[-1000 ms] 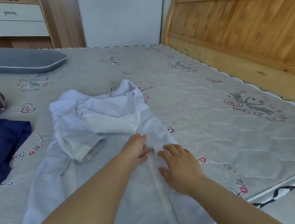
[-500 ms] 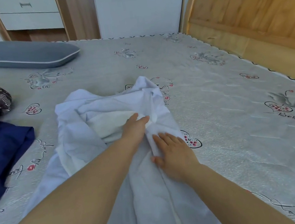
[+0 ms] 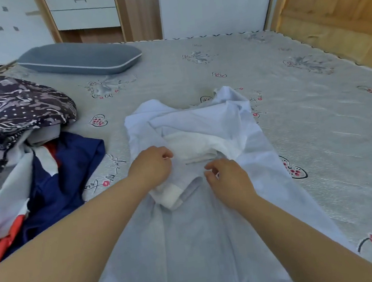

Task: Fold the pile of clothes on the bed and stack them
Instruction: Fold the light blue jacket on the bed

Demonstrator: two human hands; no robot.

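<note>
Bed [image 3: 295, 127] | hands: left [image 3: 151, 166], right [image 3: 228, 179] curled on white shirt [image 3: 201, 124]

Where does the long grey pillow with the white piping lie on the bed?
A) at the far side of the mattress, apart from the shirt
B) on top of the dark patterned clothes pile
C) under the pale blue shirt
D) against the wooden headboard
A: the long grey pillow lies at the far edge of the mattress, with bare mattress between it and the pale blue shirt.

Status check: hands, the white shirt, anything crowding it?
Left hand pinching white shirt; right hand curled over it, grip unclear. Shirt bunched, unfolded. Clothes pile lies left, apart.
</note>
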